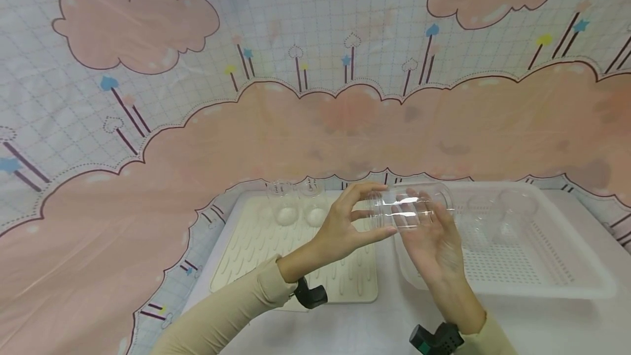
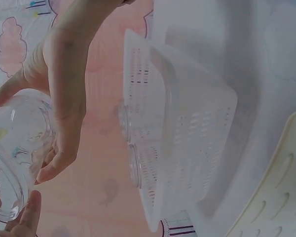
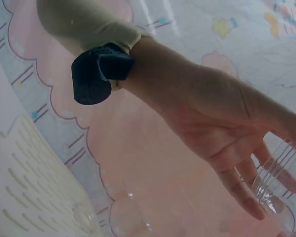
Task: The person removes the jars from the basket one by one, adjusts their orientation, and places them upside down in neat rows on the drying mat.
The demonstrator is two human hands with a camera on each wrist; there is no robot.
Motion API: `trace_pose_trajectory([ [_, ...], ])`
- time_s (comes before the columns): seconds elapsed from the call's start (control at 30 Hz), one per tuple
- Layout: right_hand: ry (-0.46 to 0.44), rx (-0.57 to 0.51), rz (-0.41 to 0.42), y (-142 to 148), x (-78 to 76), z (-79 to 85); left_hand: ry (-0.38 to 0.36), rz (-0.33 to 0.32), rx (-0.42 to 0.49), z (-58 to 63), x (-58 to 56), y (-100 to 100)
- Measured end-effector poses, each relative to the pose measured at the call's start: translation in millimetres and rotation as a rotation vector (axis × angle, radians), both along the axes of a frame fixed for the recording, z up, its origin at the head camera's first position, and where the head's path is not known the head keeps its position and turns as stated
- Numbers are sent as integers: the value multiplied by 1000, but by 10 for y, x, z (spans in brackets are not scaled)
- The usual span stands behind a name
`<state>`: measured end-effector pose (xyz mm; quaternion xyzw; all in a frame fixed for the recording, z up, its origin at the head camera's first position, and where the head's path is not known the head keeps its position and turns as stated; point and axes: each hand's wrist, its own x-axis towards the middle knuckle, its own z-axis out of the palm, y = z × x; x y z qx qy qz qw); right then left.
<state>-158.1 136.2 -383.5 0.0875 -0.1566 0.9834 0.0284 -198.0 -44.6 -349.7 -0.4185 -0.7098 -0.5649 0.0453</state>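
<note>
A clear jar point(image 1: 411, 207) lies sideways in the air between my two hands, above the gap between mat and basket. My left hand point(image 1: 345, 218) grips its ridged neck at the left end, thumb below and fingers above. Around the other end my right hand point(image 1: 434, 240) holds the jar, palm up, with its fingers showing through the clear wall. In the right wrist view, the left hand point(image 3: 227, 123) has its fingers spread around the ridged neck. The left wrist view shows the right hand point(image 2: 64, 103) curled over the jar point(image 2: 19, 133).
A cream drying mat point(image 1: 340, 281) lies on the white table, with two clear jars point(image 1: 287, 207) standing at its far edge. To the right, a white perforated basket point(image 1: 581, 284) holds clear jars point(image 1: 515, 215) at its far side. A patterned cloth point(image 1: 315, 136) hangs behind.
</note>
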Motion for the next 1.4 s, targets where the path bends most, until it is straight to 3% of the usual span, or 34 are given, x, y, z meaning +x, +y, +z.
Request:
trace_pose_trajectory([
  [0.27,-81,-15,3,21,10,18,11,-5,-20,-5,-3,-10],
  [0.57,-90,-5,1,53,-4,-1,94,102,-113,-99,-77,-133],
  [0.73,-69,5,16,69,-28,-16,111,137,-149,-192,-121,-296],
  [0.93,-34,55,10,81,-87,-13,45,206,-171,-316,-149,-526],
  [1.4,-61,71,29,99,-268,22,12,440,-235,-707,-190,-1198],
])
